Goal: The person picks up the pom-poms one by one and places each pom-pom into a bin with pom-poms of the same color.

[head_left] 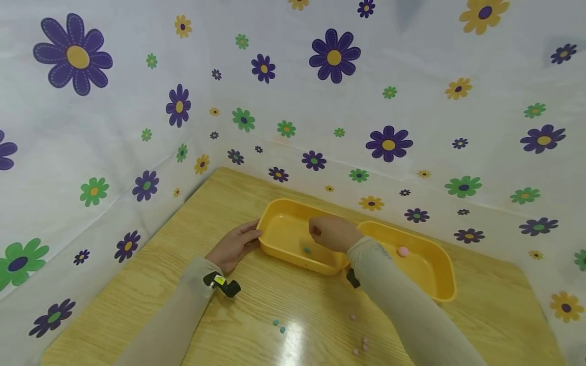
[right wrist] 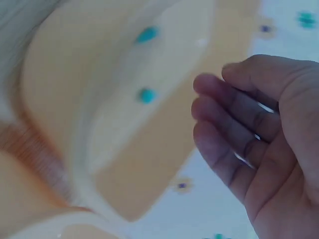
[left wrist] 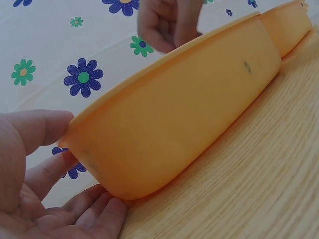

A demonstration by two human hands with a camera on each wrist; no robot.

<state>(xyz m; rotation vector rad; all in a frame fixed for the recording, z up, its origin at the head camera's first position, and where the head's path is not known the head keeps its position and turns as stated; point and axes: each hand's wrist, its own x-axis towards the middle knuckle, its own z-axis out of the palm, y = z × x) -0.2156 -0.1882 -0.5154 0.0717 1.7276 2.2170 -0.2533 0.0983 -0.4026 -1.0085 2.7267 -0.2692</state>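
My left hand point(head_left: 233, 247) holds the left end of a yellow plastic tray point(head_left: 293, 258). In the left wrist view its thumb lies at the tray's rim point(left wrist: 164, 62), and the other fingers spread against the outer wall near the table. Above the right part of this tray hovers my right hand point(head_left: 334, 233), fingers loosely bent. The right wrist view shows the fingertips point(right wrist: 205, 84) close to the thumb, with nothing visible between them. Two small teal balls point(right wrist: 147, 95) appear inside the tray there; the head view shows one teal ball point(head_left: 306, 249).
A second yellow tray point(head_left: 446, 274) adjoins at the right, with a pink ball point(head_left: 403, 251) in it. On the wooden table point(head_left: 238, 320) lie two teal balls point(head_left: 279, 326) and several small pink balls point(head_left: 364, 347). A flower-patterned sheet point(head_left: 293, 91) hangs behind and at the left.
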